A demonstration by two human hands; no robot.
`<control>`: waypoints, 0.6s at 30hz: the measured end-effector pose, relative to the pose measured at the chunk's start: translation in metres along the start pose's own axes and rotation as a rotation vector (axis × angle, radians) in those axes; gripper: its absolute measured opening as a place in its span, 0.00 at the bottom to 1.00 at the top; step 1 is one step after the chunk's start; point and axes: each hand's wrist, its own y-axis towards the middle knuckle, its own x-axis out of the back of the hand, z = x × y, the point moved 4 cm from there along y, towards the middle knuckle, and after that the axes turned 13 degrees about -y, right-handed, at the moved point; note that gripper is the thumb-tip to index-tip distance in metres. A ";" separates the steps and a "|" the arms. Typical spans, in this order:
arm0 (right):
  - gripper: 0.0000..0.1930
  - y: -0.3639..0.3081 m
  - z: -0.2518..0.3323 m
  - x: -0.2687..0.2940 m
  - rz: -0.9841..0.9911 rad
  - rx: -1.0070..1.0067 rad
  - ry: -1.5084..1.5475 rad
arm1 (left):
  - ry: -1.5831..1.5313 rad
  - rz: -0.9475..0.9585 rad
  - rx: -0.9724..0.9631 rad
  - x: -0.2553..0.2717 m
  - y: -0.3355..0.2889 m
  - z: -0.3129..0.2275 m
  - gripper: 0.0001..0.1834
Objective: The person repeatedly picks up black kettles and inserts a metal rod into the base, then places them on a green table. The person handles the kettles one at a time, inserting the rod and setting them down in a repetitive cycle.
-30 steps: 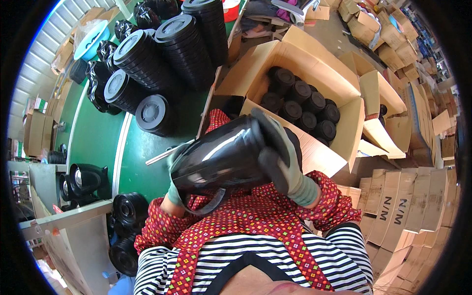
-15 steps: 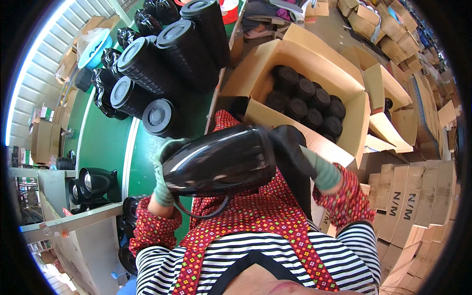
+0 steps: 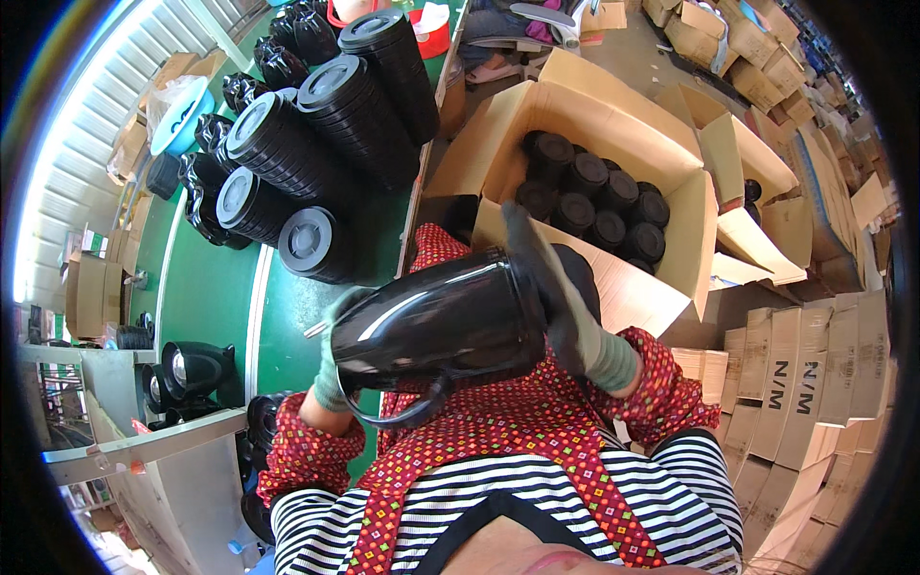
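Note:
A glossy black jug [image 3: 436, 321] with a loop handle lies sideways in front of my body. My left hand [image 3: 335, 350], in a pale green glove, wraps round its left end; the jug hides most of the fingers. A small shiny metal piece [image 3: 314, 329] sticks out beside that hand; I cannot tell what it belongs to. My right hand [image 3: 565, 311], gloved with a dark palm, is flat at the jug's wide right end, its fingers stretched up and away from me. The jug's handle [image 3: 407, 412] hangs toward my apron.
Stacked black round lids [image 3: 311, 240] and bagged black pieces [image 3: 278, 62] stand on the green table [image 3: 206, 297]. An open carton [image 3: 695, 216] holds several black cylinders at the right. More black jugs [image 3: 196, 369] sit at the left; flat cartons [image 3: 795, 374] are stacked at the right.
My right hand has turned from curling over the jug's right end to lying flat against it, fingers extended upward. The jug has shifted slightly right and down, still in my left hand.

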 end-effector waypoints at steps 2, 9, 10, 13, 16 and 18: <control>0.39 -0.003 -0.001 0.000 -0.017 0.001 0.026 | -0.146 -0.010 -0.004 -0.009 0.000 0.008 0.43; 0.44 -0.037 -0.049 -0.017 0.180 -0.603 0.347 | 1.098 0.204 -0.468 -0.081 0.023 -0.066 0.23; 0.44 -0.026 -0.035 -0.012 0.172 -0.487 0.255 | 0.752 0.109 -0.336 -0.057 0.019 -0.048 0.27; 0.41 -0.021 -0.017 -0.008 0.024 -0.079 0.099 | -0.049 0.138 0.130 -0.008 0.003 0.015 0.43; 0.32 -0.022 -0.016 -0.003 0.028 -0.259 0.312 | -0.162 -0.132 0.042 0.013 0.007 0.030 0.39; 0.26 -0.052 -0.080 -0.033 -0.076 -0.630 1.066 | 0.885 0.098 -0.342 -0.061 0.042 -0.045 0.33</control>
